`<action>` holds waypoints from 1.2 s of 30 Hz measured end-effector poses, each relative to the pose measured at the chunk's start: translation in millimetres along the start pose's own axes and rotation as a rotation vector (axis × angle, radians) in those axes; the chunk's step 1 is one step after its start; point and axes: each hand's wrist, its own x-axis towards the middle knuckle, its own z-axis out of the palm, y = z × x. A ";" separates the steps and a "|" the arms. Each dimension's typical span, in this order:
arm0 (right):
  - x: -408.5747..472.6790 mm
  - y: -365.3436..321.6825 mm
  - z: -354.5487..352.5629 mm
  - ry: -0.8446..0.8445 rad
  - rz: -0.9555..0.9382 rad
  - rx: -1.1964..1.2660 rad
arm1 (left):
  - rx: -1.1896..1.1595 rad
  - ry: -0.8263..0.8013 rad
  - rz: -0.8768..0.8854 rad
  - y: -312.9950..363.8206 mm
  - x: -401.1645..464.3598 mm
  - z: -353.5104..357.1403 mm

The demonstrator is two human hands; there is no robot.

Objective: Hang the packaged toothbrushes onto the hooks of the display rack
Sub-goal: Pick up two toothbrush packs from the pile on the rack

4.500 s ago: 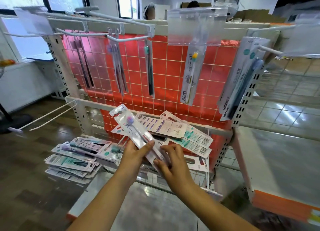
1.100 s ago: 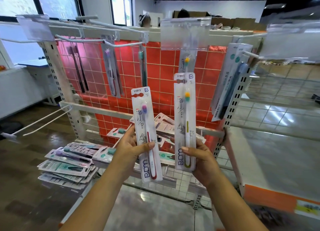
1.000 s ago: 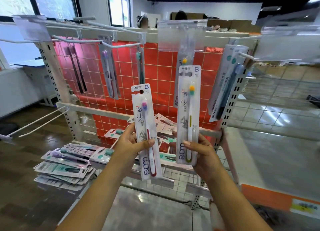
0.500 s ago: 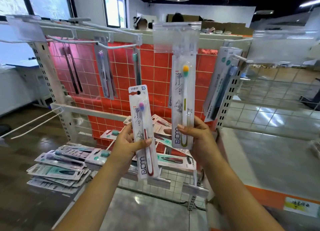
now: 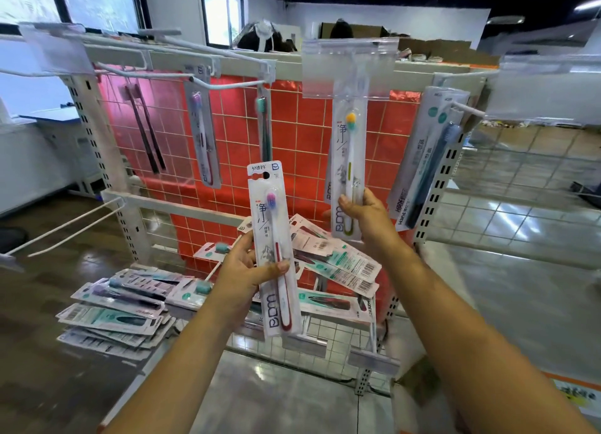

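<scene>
**Yellow-bristled pack at the centre hook, pink one waiting**

The right hand (image 5: 364, 217) pinches the lower end of a long clear-and-white blister pack with a yellow-and-green-bristled toothbrush (image 5: 348, 160), raised so that its top sits behind the clear plastic label holder (image 5: 349, 67) at the tip of the centre white wire hook. Whether the pack's hole is already on the wire cannot be told (the holder hides it). The step in hand, by my reading, is threading this pack on.

The left hand (image 5: 247, 271) grips a second white pack with a pink-and-purple-bristled, red-handled toothbrush (image 5: 273, 248), upright and lower, in front of the red-backed wire-grid display rack (image 5: 292, 134); its hang hole is free.

Next comes sliding the yellow pack back along the wire and letting go, then finding a hook for the pink one. Loose packs (image 5: 123, 310) lie heaped on the lower shelf.
</scene>
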 end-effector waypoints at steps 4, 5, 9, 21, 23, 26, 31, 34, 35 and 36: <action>24.7 -4.3 -7.1 0.044 0.023 -0.047 | 0.000 0.014 -0.009 -0.7 0.5 -1.3; 28.2 -4.4 -7.4 0.052 0.027 -0.049 | 0.005 0.019 -0.012 -1.3 0.3 -2.4; 32.0 -0.4 -6.7 0.046 0.043 -0.041 | 0.043 0.029 -0.011 -3.6 -1.7 -6.8; -4.8 65.1 -33.3 -0.048 0.405 -0.054 | 0.056 0.023 -0.010 -2.1 -8.5 -5.2; -18.3 68.7 -29.1 -0.044 0.429 -0.009 | 0.057 0.024 -0.011 -1.7 -9.3 -5.0; -43.2 60.5 -7.8 -0.127 0.447 0.079 | 0.090 0.031 -0.006 -1.8 -9.7 -3.6; -91.1 37.8 33.7 -0.442 0.361 -0.032 | 0.133 0.041 0.046 -0.8 -10.1 -2.3; -98.0 35.5 52.6 -0.374 0.270 -0.135 | 0.126 0.047 0.081 -0.4 -9.6 -1.6; -97.1 37.4 57.2 -0.343 0.244 -0.141 | 0.138 0.055 0.091 -0.1 -9.7 -1.5; -96.2 38.9 61.0 -0.323 0.224 -0.135 | 0.166 0.066 0.104 0.7 -9.8 -2.1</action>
